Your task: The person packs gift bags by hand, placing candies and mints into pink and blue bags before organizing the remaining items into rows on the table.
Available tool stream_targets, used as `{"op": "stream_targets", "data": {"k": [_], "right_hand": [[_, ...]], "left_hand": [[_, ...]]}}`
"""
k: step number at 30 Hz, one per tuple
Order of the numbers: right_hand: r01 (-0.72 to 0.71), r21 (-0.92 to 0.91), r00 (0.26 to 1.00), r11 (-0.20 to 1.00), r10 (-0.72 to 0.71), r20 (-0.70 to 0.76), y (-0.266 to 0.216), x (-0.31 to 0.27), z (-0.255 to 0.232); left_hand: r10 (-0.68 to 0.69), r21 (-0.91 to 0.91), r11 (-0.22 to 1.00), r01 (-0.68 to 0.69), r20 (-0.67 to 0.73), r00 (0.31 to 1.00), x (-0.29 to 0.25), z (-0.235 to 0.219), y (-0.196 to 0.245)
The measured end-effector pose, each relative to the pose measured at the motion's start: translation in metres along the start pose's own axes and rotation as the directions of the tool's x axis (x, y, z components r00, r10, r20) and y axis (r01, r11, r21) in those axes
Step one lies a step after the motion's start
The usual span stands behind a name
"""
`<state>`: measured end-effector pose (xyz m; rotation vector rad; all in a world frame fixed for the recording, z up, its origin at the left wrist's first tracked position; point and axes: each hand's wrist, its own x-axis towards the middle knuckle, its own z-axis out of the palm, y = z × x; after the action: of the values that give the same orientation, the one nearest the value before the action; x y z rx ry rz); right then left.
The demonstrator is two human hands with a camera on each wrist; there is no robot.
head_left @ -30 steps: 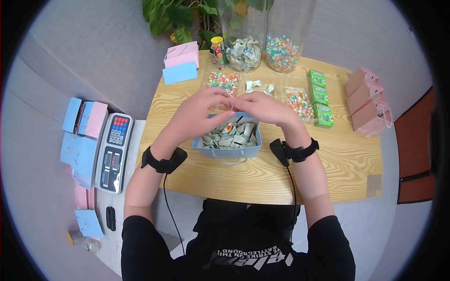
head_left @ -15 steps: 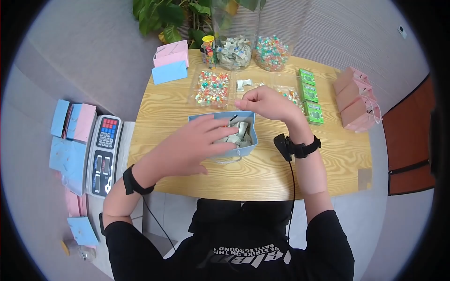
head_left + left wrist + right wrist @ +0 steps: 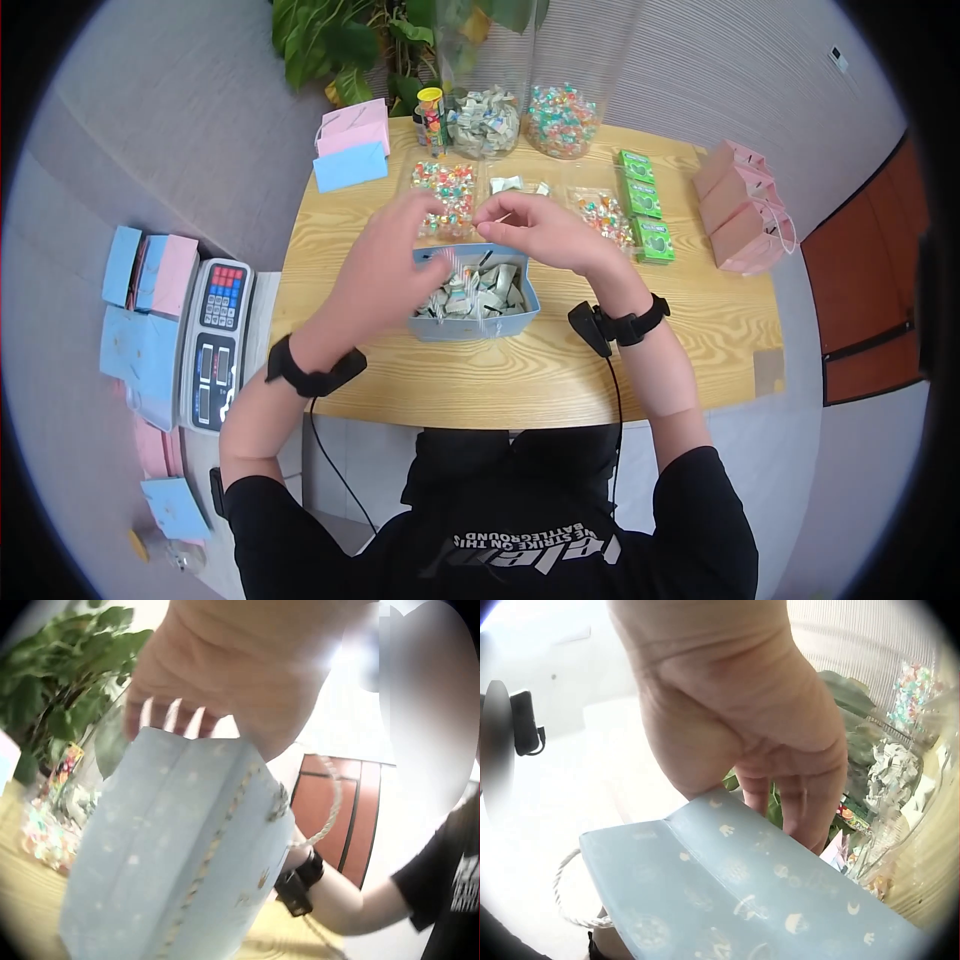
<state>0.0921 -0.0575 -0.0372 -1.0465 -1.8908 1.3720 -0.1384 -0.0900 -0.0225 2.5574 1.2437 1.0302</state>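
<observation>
A light-blue paper gift bag [image 3: 470,328] stands upright on the table, its open top filled with wrapped candies [image 3: 490,298]. My right hand [image 3: 545,232] is over the bag's far right rim, thumb and fingertips pinched together on a thin pale strand that looks like the far rope handle. My left hand [image 3: 375,265], blurred, hovers over the left rim with thumb and fingers apart. Blurred pale streaks cross the bag's opening beside its thumb. In the left wrist view the near white rope handle [image 3: 334,802] loops out from the bag's side.
Behind the bag are trays of colourful candies [image 3: 445,195], with tall clear candy jars [image 3: 563,120] farther back. Green boxes [image 3: 653,240] line the right, beside pink bags [image 3: 750,235]. A scale [image 3: 215,345] stands left of the table. Blue and pink bags [image 3: 350,165] stand at the back left.
Both hands were together over the far rim; my left hand dropped toward the near side, then rose again to the left rim. My right hand stayed near the far rim.
</observation>
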Motion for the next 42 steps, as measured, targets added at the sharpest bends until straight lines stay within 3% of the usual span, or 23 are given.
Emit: {"op": "stream_targets", "data": {"k": [1,2,3,4,6,7,9,10,14,18,19,20,22,23,24,25,26,28,30,34,36,38,42], "right_hand": [[0.013,0.051,1.0,0.999,-0.013,-0.002,0.003,0.001,0.001],[0.016,0.05,1.0,0.999,-0.015,-0.005,0.004,0.001,0.002],[0.051,0.116,0.998,0.992,-0.055,0.032,0.005,0.001,0.004],[0.083,0.18,0.993,0.98,-0.097,0.066,0.005,0.0,0.006],[0.119,0.176,0.989,0.977,-0.133,0.07,0.006,0.0,0.008],[0.152,0.174,0.983,0.973,-0.167,0.073,0.007,-0.001,0.009],[0.185,0.158,0.978,0.97,-0.197,0.063,0.008,-0.003,0.012],[0.217,0.141,0.972,0.966,-0.227,0.062,0.008,-0.004,0.013],[0.309,0.007,0.951,0.951,-0.309,0.011,-0.002,-0.01,0.02],[0.351,-0.322,0.82,0.879,-0.455,-0.347,-0.007,-0.011,0.027],[0.337,-0.391,0.73,0.856,-0.5,-0.467,-0.007,-0.011,0.029],[0.33,-0.393,0.724,0.858,-0.497,-0.478,-0.008,-0.011,0.029],[0.363,-0.177,0.848,0.915,-0.403,-0.345,-0.014,-0.013,0.023],[0.346,-0.186,0.84,0.92,-0.392,-0.375,-0.024,-0.018,0.018],[0.24,-0.203,0.933,0.949,-0.284,-0.222,-0.039,-0.022,0.012],[0.135,-0.229,0.986,0.964,-0.154,-0.066,-0.05,-0.028,0.006],[0.117,-0.228,0.984,0.967,-0.143,-0.104,-0.056,-0.036,0.003],[0.287,-0.358,0.893,0.889,-0.383,-0.235,-0.063,-0.048,-0.003],[0.283,-0.328,0.89,0.901,-0.374,-0.26,-0.063,-0.06,-0.016],[0.195,-0.285,0.908,0.938,-0.283,-0.31,-0.071,-0.102,-0.04],[0.212,-0.28,0.809,0.936,-0.329,-0.487,-0.071,-0.122,-0.051],[0.227,-0.241,0.809,0.944,-0.32,-0.492,-0.065,-0.144,-0.068],[-0.015,-0.532,0.625,0.847,-0.407,-0.666,-0.05,-0.19,-0.103]], "left_hand": [[0.005,0.001,1.0,-0.005,0.001,1.0,0.005,0.001,-0.007],[-0.251,-0.097,0.955,0.28,0.237,0.938,0.011,0.003,-0.017],[-0.444,-0.12,0.822,0.556,0.476,0.759,0.018,0.003,-0.025],[-0.442,-0.121,0.824,0.553,0.473,0.762,0.028,-0.002,-0.024],[-0.372,-0.063,0.598,0.799,0.861,0.347,0.047,-0.016,-0.016],[-0.37,-0.062,0.603,0.795,0.862,0.348,0.046,-0.009,-0.026],[-0.262,-0.293,0.611,0.735,0.801,0.538,0.039,0.012,-0.051],[-0.257,-0.29,0.616,0.732,0.805,0.535,0.04,0.01,-0.046],[-0.259,-0.608,0.453,0.652,0.61,0.749,0.039,0.0,-0.021],[-0.221,-0.751,0.501,0.43,0.37,0.902,0.048,-0.027,0.019],[-0.214,-0.748,0.504,0.431,0.375,0.902,0.05,-0.035,0.03],[-0.192,-0.697,0.593,0.404,0.365,0.911,0.052,-0.041,0.04],[-0.134,-0.647,0.672,0.361,0.374,0.918,0.055,-0.045,0.059],[-0.058,-0.601,0.763,0.239,0.305,0.951,0.056,-0.044,0.066],[0.031,-0.544,0.832,0.108,0.239,0.97,0.058,-0.042,0.072],[0.066,-0.557,0.825,0.092,0.258,0.964,0.061,-0.041,0.078],[0.078,-0.551,0.833,0.047,0.201,0.977,0.063,-0.04,0.082],[0.111,-0.549,0.835,-0.008,0.154,0.982,0.073,-0.035,0.092],[0.064,-0.621,0.784,0.009,0.095,0.993,0.083,-0.029,0.101],[0.053,-0.674,0.731,0.104,0.208,0.977,0.1,-0.021,0.135],[0.089,-0.7,0.709,0.086,0.209,0.974,0.109,-0.004,0.149],[0.268,-0.734,0.667,-0.126,0.079,0.96,0.119,0.018,0.165],[0.324,-0.743,0.652,-0.149,0.095,0.941,0.138,0.059,0.204]]}}
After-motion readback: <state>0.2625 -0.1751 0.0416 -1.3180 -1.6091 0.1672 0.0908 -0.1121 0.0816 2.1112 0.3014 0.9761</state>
